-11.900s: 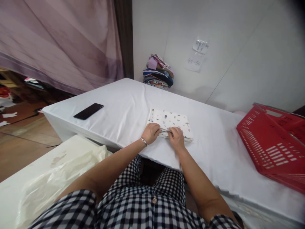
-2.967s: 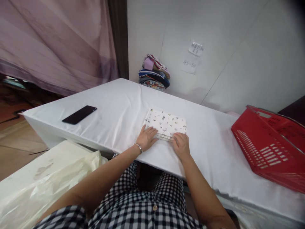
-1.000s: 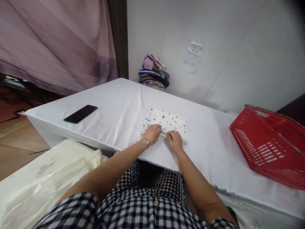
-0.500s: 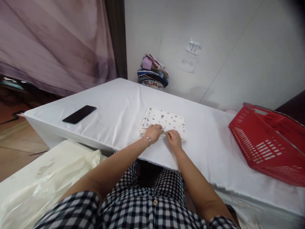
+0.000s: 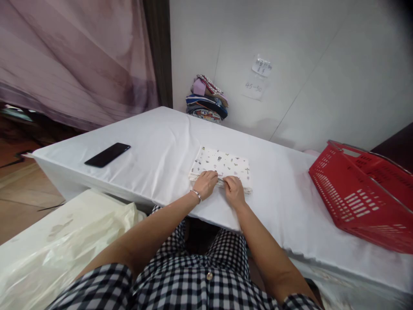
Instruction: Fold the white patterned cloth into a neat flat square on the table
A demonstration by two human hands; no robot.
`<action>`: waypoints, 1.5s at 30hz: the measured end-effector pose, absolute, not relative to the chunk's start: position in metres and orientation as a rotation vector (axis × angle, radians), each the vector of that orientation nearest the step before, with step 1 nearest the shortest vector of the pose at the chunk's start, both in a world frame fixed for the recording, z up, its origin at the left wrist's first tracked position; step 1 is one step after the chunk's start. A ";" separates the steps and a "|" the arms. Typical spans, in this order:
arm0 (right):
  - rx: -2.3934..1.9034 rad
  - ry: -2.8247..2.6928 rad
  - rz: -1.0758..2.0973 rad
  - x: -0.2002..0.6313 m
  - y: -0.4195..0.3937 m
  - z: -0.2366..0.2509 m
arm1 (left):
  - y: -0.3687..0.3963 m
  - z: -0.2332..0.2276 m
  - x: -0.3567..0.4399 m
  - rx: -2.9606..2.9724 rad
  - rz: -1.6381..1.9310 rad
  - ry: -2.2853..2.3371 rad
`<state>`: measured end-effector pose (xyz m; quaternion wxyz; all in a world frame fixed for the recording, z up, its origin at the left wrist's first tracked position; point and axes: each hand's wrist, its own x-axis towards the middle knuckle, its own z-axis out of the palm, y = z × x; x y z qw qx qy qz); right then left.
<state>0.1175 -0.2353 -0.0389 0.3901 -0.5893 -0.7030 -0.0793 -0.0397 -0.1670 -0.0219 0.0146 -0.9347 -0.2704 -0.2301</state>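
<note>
folded printed cloth (image 5: 222,165) lying flat on the white table cover (image 5: 155,146), near its front edge. left hand (image 5: 205,184) and right hand (image 5: 234,192) side by side at the near edge of the cloth, fingers curled and pinched on the stacked layers there, probably to square the edges or count the folds. beyond the cloth, against the wall, a pile of coloured fabrics (image 5: 206,100); above and right of that, a paper note (image 5: 258,77). well left of the cloth, a black phone (image 5: 107,154). well right of it, a tilted red basket (image 5: 364,198). below and left of the cloth, a pale plastic sheet (image 5: 64,245). compared with three seconds back: palms then lying flat and spread on and beside the cloth, now drawn together and nipping its edge; cloth itself unmoved.
</note>
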 end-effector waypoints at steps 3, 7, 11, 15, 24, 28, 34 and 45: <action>-1.494 -1.824 -0.182 0.117 -0.237 -0.037 | -0.166 -0.023 -0.039 -2.903 -0.690 -0.845; -1.520 -1.868 -0.175 0.117 -0.239 -0.035 | -0.165 -0.025 -0.038 -2.874 -0.661 -0.861; -1.532 -1.880 -0.171 0.117 -0.237 -0.036 | -0.164 -0.025 -0.037 -2.856 -0.652 -0.874; -1.532 -1.886 -0.167 0.118 -0.236 -0.037 | -0.165 -0.026 -0.038 -2.870 -0.728 -0.919; -1.505 -1.880 -0.169 0.115 -0.238 -0.035 | -0.166 -0.026 -0.044 -2.906 -0.677 -0.880; -1.470 -1.972 -0.159 0.111 -0.238 -0.035 | -0.166 -0.026 -0.044 -2.912 -0.707 -0.898; -1.500 -1.959 -0.140 0.115 -0.239 -0.037 | -0.157 -0.029 -0.060 -2.924 -0.756 -0.929; -1.600 -1.843 -0.225 0.156 -0.263 -0.042 | -0.141 -0.030 -0.105 -2.871 -0.767 -0.977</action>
